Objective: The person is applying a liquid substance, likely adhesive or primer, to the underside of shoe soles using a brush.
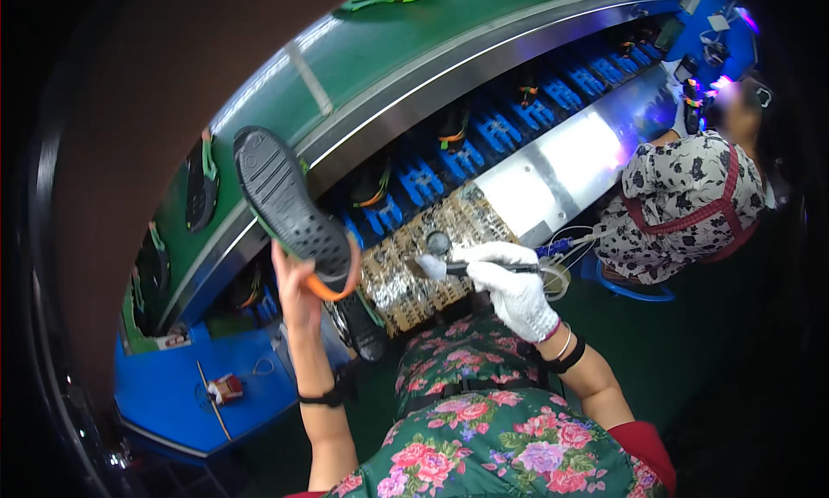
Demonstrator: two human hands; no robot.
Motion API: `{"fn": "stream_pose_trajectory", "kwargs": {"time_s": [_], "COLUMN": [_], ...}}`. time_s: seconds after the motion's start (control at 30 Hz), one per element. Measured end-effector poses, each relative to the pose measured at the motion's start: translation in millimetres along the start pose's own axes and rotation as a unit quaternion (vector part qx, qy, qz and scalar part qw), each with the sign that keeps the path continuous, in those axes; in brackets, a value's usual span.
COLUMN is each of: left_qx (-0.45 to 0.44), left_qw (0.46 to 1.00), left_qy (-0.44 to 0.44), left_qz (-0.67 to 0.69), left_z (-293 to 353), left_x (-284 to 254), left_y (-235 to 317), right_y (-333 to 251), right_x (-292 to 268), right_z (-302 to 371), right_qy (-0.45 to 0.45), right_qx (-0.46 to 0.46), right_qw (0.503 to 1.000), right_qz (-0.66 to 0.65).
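Observation:
My bare left hand (296,284) grips a black clog (289,196) by its heel end, near the orange heel strap, and holds it up in front of the conveyor. The clog shows holes over its toe part and ridges further up. My right hand (511,291), in a white knitted glove, is closed round the dark handle of a flat brush (432,266) with pale bristles. The bristles are beside a small round dark container (439,243) on the tape-covered bench (406,282). A second black clog (361,327) lies at the bench's left end.
Beyond the bench runs a green conveyor belt (389,57) with several clogs along it. Below its edge is a row of blue racks (466,157). A blue table (164,386) stands at the left. At the right a person (691,191) sits on a blue stool.

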State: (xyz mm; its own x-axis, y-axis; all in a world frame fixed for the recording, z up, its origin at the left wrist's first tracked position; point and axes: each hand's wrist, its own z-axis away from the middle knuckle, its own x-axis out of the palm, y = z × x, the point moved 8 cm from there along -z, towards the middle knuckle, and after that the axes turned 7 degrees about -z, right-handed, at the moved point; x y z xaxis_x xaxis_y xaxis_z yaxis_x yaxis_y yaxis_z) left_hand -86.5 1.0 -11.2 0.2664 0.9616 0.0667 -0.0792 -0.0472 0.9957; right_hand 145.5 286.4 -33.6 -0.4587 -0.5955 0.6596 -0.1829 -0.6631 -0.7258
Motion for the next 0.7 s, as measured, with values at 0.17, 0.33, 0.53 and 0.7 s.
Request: {"fn": "stream_pose_trajectory", "kwargs": {"time_s": [0.17,0.33,0.53,0.7], "left_qx": [-0.192,-0.149,-0.139,-0.168], "left_qw": [0.97,0.943,0.897,0.838], "left_qy": [-0.007,-0.18,-0.206,-0.193], "left_qz": [0.147,0.236,0.365,0.482], "left_z": [-22,47,94,104], "left_x": [14,70,105,117], "left_y": [-58,-44,-34,-40], "right_y": [-21,-57,-71,-57], "right_x": [45,89,109,111], "right_z": [-3,-2,5,18], "right_qy": [-0.07,-0.175,-0.211,-0.23], "right_qx": [0.02,-0.152,-0.273,-0.329], "right_qw": [0.994,0.965,0.897,0.836], "right_qz": [-0.081,0.121,0.275,0.375]}}
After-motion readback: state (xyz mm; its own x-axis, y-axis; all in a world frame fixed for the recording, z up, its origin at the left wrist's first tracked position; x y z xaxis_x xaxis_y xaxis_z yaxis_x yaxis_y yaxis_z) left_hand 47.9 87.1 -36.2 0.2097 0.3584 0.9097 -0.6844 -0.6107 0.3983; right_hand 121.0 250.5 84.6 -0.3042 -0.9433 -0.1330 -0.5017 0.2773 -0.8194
